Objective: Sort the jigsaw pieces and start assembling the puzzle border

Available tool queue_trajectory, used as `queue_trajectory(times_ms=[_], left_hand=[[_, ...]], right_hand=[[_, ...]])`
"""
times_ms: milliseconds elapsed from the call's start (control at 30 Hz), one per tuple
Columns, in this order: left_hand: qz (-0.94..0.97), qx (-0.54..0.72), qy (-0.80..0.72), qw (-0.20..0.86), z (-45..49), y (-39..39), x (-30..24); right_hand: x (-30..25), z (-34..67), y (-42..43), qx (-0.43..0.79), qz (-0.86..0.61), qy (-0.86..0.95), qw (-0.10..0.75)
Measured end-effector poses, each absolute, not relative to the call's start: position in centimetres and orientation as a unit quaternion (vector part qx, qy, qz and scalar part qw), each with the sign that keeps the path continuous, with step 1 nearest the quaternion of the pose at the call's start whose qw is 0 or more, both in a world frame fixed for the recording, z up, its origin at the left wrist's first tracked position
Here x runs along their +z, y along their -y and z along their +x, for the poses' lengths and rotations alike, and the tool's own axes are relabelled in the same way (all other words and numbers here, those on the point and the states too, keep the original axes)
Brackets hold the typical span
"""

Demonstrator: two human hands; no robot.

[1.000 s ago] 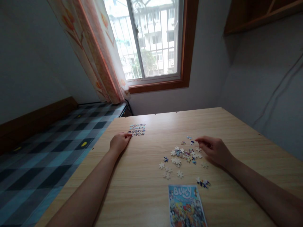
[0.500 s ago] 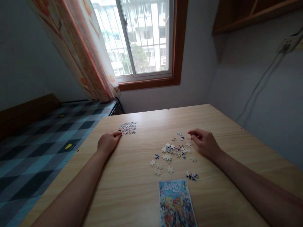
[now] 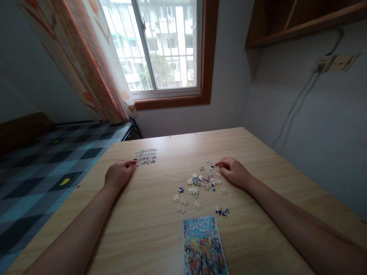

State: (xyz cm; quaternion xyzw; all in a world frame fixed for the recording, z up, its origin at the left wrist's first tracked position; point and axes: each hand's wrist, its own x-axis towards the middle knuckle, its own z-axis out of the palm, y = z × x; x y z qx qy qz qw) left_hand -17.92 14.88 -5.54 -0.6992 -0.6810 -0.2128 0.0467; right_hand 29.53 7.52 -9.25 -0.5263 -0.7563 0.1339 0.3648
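Observation:
My left hand rests at the left end of several short rows of jigsaw pieces. Its thumb and fingers are pinched together on a small dark jigsaw piece at the fingertips. My right hand is just right of a loose pile of jigsaw pieces, its fingers loosely bent and apart, with nothing visible in them. Its index fingertip lies close to a blue-and-white jigsaw piece. Some pieces in the pile show their pale backs, others their printed side.
A blue puzzle box or picture card marked "Bluey" lies at the table's near edge. A small cluster of pieces sits above its right corner. Left of the wooden table is a bed with a checked cover. Behind are a window and curtain.
The view has turned slightly right, so everything sits further left. My right hand has moved a little closer to the blue-and-white piece. My left hand stays beside the rows.

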Motion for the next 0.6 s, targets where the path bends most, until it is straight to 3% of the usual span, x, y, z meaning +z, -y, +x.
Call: queue_trajectory(times_ms=[200, 600], left_hand=[[-0.693, -0.236, 0.679, 0.045, -17.8, -14.8, -5.3], [-0.703, -0.251, 0.664, 0.048, -18.4, -15.2, -6.1]], right_hand=[[-8.3, 29.1, -6.6, 0.104, -0.548, 0.765, 0.322], [-6.8, 27.8, -4.8, 0.050, -0.448, 0.864, 0.225]])
